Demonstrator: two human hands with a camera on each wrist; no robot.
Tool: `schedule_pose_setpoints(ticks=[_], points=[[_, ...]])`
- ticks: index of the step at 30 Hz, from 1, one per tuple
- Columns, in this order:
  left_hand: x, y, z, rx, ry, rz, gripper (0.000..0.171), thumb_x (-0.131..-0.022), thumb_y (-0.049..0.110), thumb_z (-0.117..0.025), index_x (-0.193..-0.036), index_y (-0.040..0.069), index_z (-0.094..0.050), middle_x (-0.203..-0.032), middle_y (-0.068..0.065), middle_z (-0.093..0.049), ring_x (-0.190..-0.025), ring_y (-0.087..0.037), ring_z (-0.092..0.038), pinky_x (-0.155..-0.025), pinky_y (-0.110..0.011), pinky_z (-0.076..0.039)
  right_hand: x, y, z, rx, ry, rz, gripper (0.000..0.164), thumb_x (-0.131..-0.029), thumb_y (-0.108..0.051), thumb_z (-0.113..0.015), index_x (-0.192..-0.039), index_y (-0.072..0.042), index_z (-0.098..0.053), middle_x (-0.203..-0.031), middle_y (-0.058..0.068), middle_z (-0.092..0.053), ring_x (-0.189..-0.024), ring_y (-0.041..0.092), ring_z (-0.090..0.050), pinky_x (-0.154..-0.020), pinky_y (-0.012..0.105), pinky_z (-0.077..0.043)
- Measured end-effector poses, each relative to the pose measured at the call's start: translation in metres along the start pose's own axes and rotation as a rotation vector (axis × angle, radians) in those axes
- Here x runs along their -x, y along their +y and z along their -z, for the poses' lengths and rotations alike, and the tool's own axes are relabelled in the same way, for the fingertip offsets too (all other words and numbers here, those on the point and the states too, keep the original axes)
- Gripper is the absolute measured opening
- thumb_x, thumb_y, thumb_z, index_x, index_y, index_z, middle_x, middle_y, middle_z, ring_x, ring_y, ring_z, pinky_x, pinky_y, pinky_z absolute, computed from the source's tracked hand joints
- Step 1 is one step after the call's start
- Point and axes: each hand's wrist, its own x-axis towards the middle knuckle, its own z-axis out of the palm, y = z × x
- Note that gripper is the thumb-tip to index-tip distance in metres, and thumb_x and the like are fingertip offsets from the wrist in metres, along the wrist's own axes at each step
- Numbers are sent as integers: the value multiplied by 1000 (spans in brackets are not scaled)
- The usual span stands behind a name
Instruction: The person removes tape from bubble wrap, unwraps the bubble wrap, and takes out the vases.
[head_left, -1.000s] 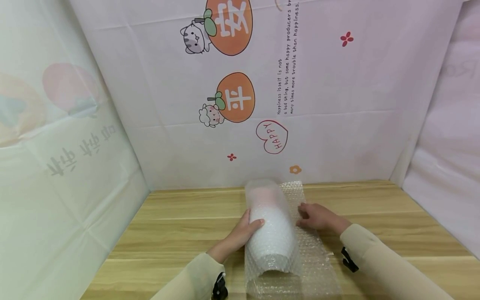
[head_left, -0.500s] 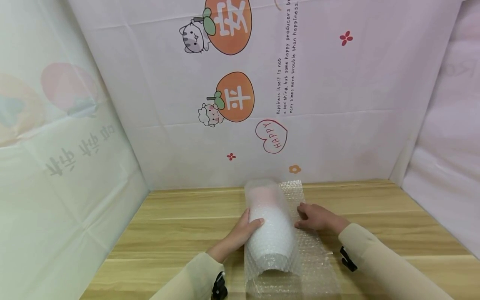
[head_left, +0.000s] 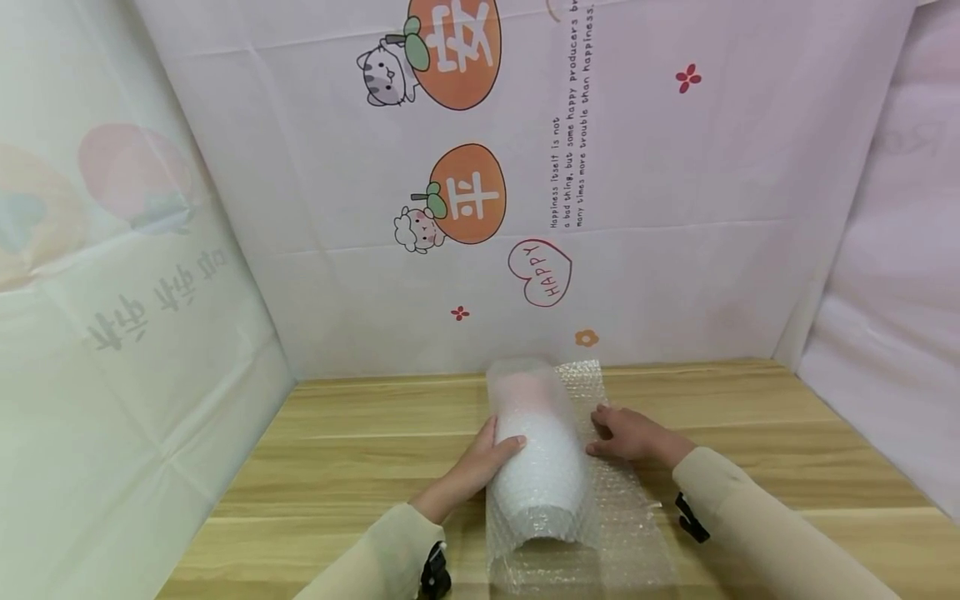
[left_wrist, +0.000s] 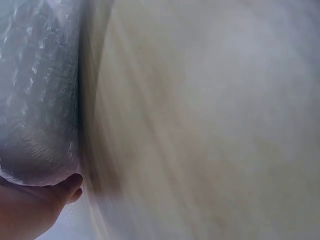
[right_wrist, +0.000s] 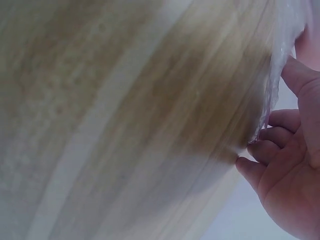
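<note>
While the roll [head_left: 543, 471] on the table [head_left: 352, 458] is being gripped by the left hand [head_left: 480, 462], thumb on top, the bubble wrap [head_left: 633, 533] is being touched at its edge by the half-curled right hand [head_left: 632, 433], pinch unclear; even tension is probably being called for.

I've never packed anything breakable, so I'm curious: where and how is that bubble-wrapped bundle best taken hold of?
Probably midway along the bundle, from the left, curling over its rounded top: it lies lengthwise on the table, and loose bubble wrap spreads out on its right. The left hand holds it there.
</note>
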Motion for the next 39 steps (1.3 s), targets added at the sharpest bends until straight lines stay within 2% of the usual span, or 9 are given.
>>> schedule_pose_setpoints(ticks=[2,4,9,13,20,28,32,34,39], points=[[0,0,1,-2,-1,5,92,-92,46,-56,-152,-8,-11,-155,-29,-15,-141,-44,-16,-112,-56,-17,0,-1,0,-3,-3,-7,36,-88,-33,-71,-78,-8,-46,-125,35,-53,-95,34,-59,-74,44,-44],[0,0,1,-6,-4,9,92,-92,46,-56,-152,-7,-11,-155,-29,-15,-141,-44,-16,-112,-56,-17,0,-2,-1,-7,-4,-10,36,-88,-32,-71,-79,-8,-46,-124,35,-54,-96,34,-58,-74,45,-43],[2,4,2,-8,-9,3,93,-92,47,-57,-152,-8,-10,-156,-29,-14,-141,-43,-16,-112,-56,-17,0,-1,-1,-22,-6,-17,34,-88,-30,-72,-80,-8,-47,-100,19,-57,-71,21,-47,-66,40,-40],[4,7,2,-10,-10,-1,94,-92,47,-58,-152,-7,-9,-156,-28,-13,-142,-42,-15,-112,-55,-17,0,-1,-1,-30,-3,-13,33,-89,-30,-71,-81,-8,-47,-90,11,-53,-66,18,-43,-64,38,-39],[4,8,2,-6,3,-19,95,-93,46,-58,-151,-10,-6,-156,-29,-8,-143,-41,-10,-114,-52,-13,1,-2,-1,-44,15,13,33,-88,-28,-72,-81,-8,-47,-77,6,-46,-62,15,-39,-58,32,-35],[4,10,2,-109,10,-57,101,-91,53,-59,-153,-4,-4,-158,-24,-5,-144,-38,-9,-113,-53,-14,1,0,-2,-45,14,9,32,-88,-27,-72,-82,-8,-47,-79,6,-46,-61,15,-39,-58,32,-35],[5,15,4,-127,8,-91,101,-91,52,-60,-153,-4,-4,-159,-23,-5,-144,-36,-9,-113,-52,-15,0,2,-3,-43,16,10,33,-88,-27,-72,-80,-9,-47,-98,19,-59,-66,17,-44,-61,35,-38],[6,18,4,-139,3,-95,102,-90,53,-60,-153,-4,-4,-159,-23,-4,-144,-35,-8,-114,-51,-14,-1,3,-3,-45,15,5,32,-88,-27,-72,-80,-9,-46,-108,23,-58,-68,19,-45,-63,36,-38],[9,28,5,-178,-18,-121,103,-89,55,-60,-154,-2,-4,-160,-20,-2,-145,-30,-4,-115,-49,-12,-2,5,-4,-47,9,-8,32,-88,-26,-72,-81,-9,-46,-110,22,-57,-67,19,-44,-64,37,-39]])
